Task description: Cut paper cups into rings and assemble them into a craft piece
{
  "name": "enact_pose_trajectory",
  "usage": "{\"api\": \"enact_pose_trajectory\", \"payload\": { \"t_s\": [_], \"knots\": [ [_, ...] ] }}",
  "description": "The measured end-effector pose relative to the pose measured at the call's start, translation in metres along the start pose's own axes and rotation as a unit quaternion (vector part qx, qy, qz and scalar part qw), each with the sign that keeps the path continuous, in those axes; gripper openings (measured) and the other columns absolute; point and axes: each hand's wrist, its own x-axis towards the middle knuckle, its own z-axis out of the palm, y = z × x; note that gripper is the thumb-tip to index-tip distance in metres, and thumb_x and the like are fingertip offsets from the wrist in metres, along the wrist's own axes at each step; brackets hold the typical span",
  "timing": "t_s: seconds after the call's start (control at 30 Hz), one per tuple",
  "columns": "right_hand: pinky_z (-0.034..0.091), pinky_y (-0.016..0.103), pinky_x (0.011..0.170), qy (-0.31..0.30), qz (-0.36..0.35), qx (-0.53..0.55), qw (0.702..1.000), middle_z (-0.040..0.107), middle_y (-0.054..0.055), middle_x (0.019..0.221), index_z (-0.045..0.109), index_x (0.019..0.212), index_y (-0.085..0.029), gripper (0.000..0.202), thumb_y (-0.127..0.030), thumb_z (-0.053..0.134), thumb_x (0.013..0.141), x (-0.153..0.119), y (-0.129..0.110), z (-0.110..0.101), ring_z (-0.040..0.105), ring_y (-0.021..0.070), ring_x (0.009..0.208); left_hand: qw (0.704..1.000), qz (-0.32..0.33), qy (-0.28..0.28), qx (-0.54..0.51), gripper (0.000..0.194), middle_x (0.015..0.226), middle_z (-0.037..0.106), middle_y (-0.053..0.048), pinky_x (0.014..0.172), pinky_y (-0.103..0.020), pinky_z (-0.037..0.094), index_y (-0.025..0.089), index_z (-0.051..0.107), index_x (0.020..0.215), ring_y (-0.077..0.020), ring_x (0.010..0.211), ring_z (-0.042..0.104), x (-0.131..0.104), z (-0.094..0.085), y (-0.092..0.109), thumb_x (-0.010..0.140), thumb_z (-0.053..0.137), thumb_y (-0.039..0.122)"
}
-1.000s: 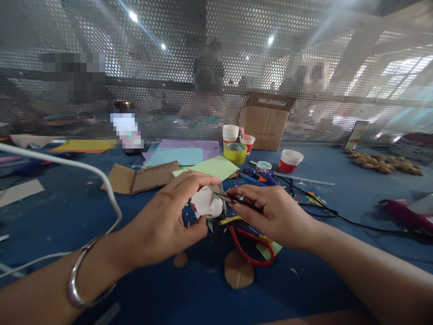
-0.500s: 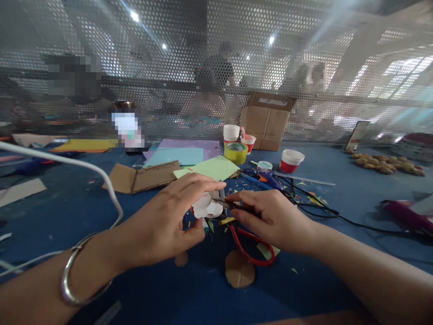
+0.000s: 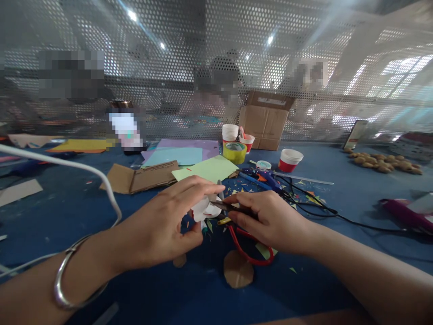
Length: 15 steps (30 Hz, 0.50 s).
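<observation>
Between the thumb and fingers of my left hand point(image 3: 169, 221) is a small white paper piece point(image 3: 201, 210) with curved edges. My right hand point(image 3: 267, 219) pinches a dark, thin pointed tool point(image 3: 233, 207), its tip at the white piece. Red-handled scissors point(image 3: 250, 257) lie on the blue table just below my right hand. A round cardboard disc point(image 3: 238, 269) is nearer to me, and a smaller brown disc point(image 3: 180, 260) lies under my left hand.
Behind the hands are green paper point(image 3: 206, 169), folded cardboard point(image 3: 152, 177), yellow tape point(image 3: 234, 153), paper cups point(image 3: 290, 160) and a blue glue gun point(image 3: 262, 177). A white cable point(image 3: 101, 176) arches at left. Paper scraps lie around the scissors.
The dark tool's tip has shifted slightly at the white piece, and the whole view has moved a little. Both hands keep their grips.
</observation>
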Motion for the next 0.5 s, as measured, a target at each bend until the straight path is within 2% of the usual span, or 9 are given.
{"api": "enact_pose_trajectory", "payload": {
  "t_s": [0.27,0.5],
  "knots": [
    [0.053,0.031,0.078,-0.011,0.000,-0.006,1.000,0.083,0.008,0.108,0.075,0.123,-0.018,0.029,-0.024,0.060,0.100,-0.0007,-0.0023,-0.0023,0.079,0.0245,0.095,0.999,-0.008,-0.017,-0.038,0.077,0.146,0.063,-0.004,0.113,-0.044,0.052,0.034,0.048,0.153,-0.0287,0.125,0.066,-0.0003,0.0011,-0.0013,0.082,0.062,0.009],
    [0.054,0.030,0.074,-0.013,0.008,-0.003,1.000,0.083,0.008,0.104,0.077,0.114,-0.019,0.023,-0.023,0.060,0.100,-0.0023,-0.0050,-0.0023,0.080,0.0245,0.092,0.999,-0.003,-0.040,-0.036,0.078,0.146,0.061,-0.002,0.113,-0.043,0.052,0.036,0.047,0.152,-0.0274,0.127,0.065,-0.0007,-0.0013,-0.0011,0.081,0.061,0.007]
  ]
}}
